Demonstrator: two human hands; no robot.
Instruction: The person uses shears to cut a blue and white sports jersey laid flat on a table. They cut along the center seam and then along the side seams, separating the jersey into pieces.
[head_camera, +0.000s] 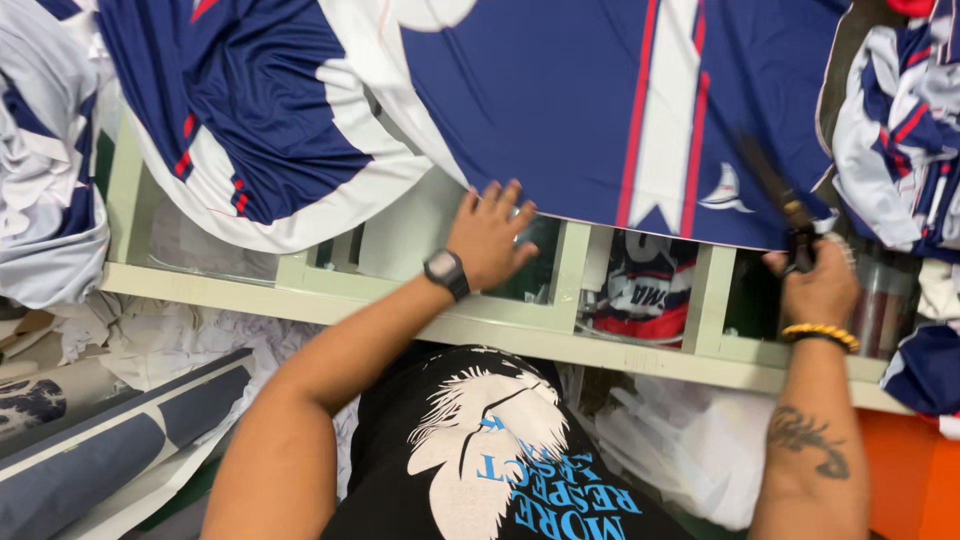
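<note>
Left hand (487, 238) lies open, flat on navy printed fabric (560, 110); right hand (815, 285) grips scissors (785, 215) at its edge, most of the cloth still uncut

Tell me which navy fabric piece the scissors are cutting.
The large flat navy panel with the red-edged white stripe, top centre. The right hand works scissors at its lower edge while the left hand presses it; the other pieces lie crumpled aside.
</note>
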